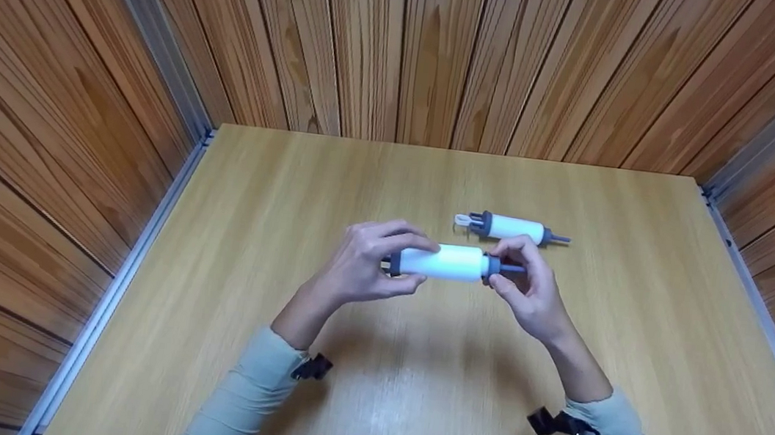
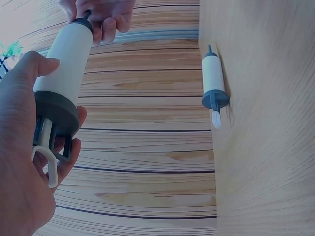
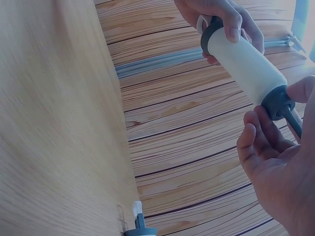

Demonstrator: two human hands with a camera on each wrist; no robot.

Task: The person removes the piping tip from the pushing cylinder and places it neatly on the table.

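A syringe (image 1: 452, 262) with a thick white barrel and dark grey end caps is held level above the table by both hands. My left hand (image 1: 361, 262) grips its left end, thumb and fingers around the barrel beside the rear cap. In the left wrist view a white looped plunger handle (image 2: 47, 160) sticks out behind that cap. My right hand (image 1: 534, 298) pinches the grey front cap (image 3: 276, 102) between thumb and fingers, and the thin grey nozzle (image 1: 514, 268) passes into that hand's hollow. The front cap meets the barrel; how tightly it sits I cannot tell.
Just beyond the hands, a second, similar syringe (image 1: 515, 228) lies on the wooden table (image 1: 273, 181), its nozzle pointing right. Wood-plank walls (image 1: 437, 54) stand behind and at both sides, with grey metal rails (image 1: 132, 253) along the table's side edges.
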